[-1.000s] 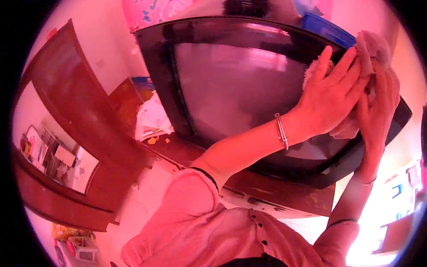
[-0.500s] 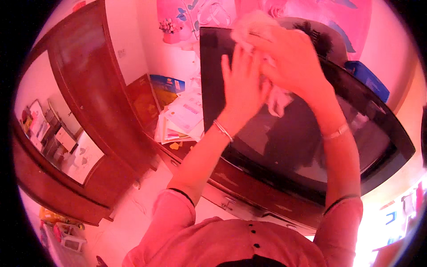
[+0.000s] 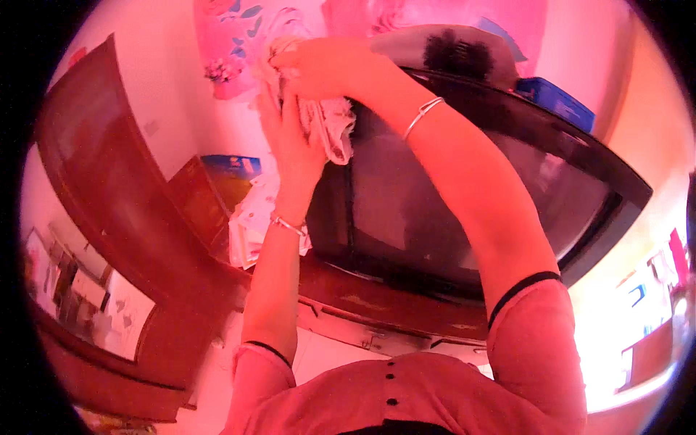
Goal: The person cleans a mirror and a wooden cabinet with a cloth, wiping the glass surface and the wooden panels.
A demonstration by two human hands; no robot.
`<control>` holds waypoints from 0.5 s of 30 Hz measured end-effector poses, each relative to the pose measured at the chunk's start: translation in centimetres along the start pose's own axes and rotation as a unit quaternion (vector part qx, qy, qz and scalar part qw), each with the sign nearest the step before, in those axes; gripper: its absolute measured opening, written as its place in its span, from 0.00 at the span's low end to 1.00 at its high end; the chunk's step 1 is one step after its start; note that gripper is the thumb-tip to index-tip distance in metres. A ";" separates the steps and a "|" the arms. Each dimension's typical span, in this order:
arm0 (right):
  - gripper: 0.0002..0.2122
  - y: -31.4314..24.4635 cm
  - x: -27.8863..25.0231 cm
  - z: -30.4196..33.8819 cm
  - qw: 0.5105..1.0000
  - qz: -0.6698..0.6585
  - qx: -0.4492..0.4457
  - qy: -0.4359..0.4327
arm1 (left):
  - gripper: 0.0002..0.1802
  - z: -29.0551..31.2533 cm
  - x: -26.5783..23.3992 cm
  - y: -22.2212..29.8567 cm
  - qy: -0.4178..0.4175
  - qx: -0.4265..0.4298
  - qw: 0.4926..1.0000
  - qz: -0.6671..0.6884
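Observation:
A dark, bulky television (image 3: 435,196) with a wide screen stands in front of me. At its far left corner my right hand (image 3: 322,69) is closed around a crumpled pale cloth (image 3: 332,127), part of which hangs down over the frame. My left hand (image 3: 296,148) is just below, against the television's left side, its fingers stretched upward beside the cloth. The left fingertips are partly hidden by the right hand and the cloth. My right forearm crosses above the screen.
The television stands on a reddish-brown cabinet (image 3: 384,293). Papers (image 3: 250,225) and a blue-topped box (image 3: 230,165) lie to its left. A blue box (image 3: 557,101) is behind at right. A wooden wardrobe (image 3: 109,181) with a mirror (image 3: 123,319) stands at left.
Both hands have moved left, from the upper screen to the television's left corner, carrying the cloth along. My left palm has left the screen face. The whole view has shifted too.

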State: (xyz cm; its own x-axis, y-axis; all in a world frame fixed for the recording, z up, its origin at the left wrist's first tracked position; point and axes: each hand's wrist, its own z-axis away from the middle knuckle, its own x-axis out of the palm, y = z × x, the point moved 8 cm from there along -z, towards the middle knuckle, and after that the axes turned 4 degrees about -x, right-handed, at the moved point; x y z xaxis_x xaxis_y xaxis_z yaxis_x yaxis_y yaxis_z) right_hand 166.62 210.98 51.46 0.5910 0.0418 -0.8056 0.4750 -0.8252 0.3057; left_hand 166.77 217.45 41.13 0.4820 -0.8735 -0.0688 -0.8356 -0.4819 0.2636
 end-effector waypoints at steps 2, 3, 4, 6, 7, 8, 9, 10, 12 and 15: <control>0.20 1.3 -0.9 1.9 0.999 0.024 0.040 0.021 | 0.31 -0.3 0.3 2.9 0.000 0.033 0.999 -0.006; 0.20 1.6 -1.3 3.1 0.998 0.026 0.048 0.019 | 0.31 0.1 0.6 3.9 -0.004 0.034 0.999 0.000; 0.20 1.7 -1.9 4.5 0.998 0.050 0.034 0.029 | 0.31 0.6 1.4 5.1 -0.029 0.040 0.999 0.012; 0.19 1.6 -3.1 7.5 0.996 0.077 0.024 0.041 | 0.32 1.5 2.2 8.3 -0.058 0.068 0.995 0.052; 0.18 1.4 -4.0 9.0 0.991 0.110 0.011 0.078 | 0.32 2.1 2.7 9.5 -0.061 0.071 0.994 0.057; 0.17 1.3 -4.9 10.6 0.983 0.143 -0.003 0.114 | 0.32 2.6 3.2 10.8 -0.064 0.068 0.992 0.082; 0.17 1.7 -5.2 12.0 0.983 0.145 0.002 0.113 | 0.32 3.1 3.8 11.8 -0.066 0.065 0.990 0.107; 0.16 1.7 -5.9 13.5 0.973 0.170 -0.015 0.154 | 0.31 3.6 4.4 12.9 -0.067 0.076 0.990 0.094; 0.15 2.1 -7.5 16.4 0.960 0.198 -0.027 0.194 | 0.30 4.4 5.6 15.2 -0.063 0.088 0.989 0.104; 0.14 3.0 -9.5 20.2 0.959 0.197 -0.026 0.199 | 0.30 5.4 6.9 18.7 -0.063 0.096 0.986 0.122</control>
State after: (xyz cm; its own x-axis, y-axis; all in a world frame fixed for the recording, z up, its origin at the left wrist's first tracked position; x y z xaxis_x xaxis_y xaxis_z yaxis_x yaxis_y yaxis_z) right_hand 149.28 196.79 49.76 0.9290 -0.0477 -0.3669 0.1886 -0.7921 0.5806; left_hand 153.05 202.08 40.35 0.2342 -0.9608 -0.1482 -0.9629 -0.2503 0.1009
